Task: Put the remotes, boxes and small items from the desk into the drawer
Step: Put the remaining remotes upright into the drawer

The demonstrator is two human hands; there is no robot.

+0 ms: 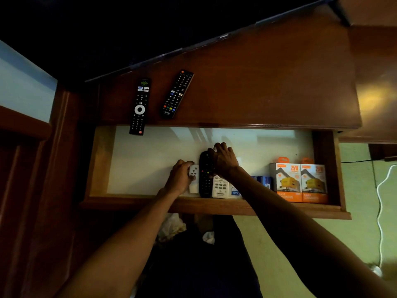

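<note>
The wooden drawer (214, 206) is pulled open under the desk and has a white floor. My left hand (179, 177) grips a small white remote (194, 178) lying near the drawer's front. Beside it lies a black remote (205, 179), and my right hand (223, 158) rests on its far end. A white air-conditioner remote (220, 187) lies to the right of the black one, partly under my right wrist. Two orange-and-white charger boxes (298, 182) stand at the drawer's right end, with blue items (264, 181) next to them. Two black TV remotes (139, 106) (177, 94) lie on the desk top.
The left TV remote hangs over the desk's front edge above the drawer. A dark TV screen (150, 29) stands at the back of the desk. The drawer's left half is bare white floor (139, 160). A white cable (381, 211) runs down the wall at the right. Crumpled paper (171, 227) lies below.
</note>
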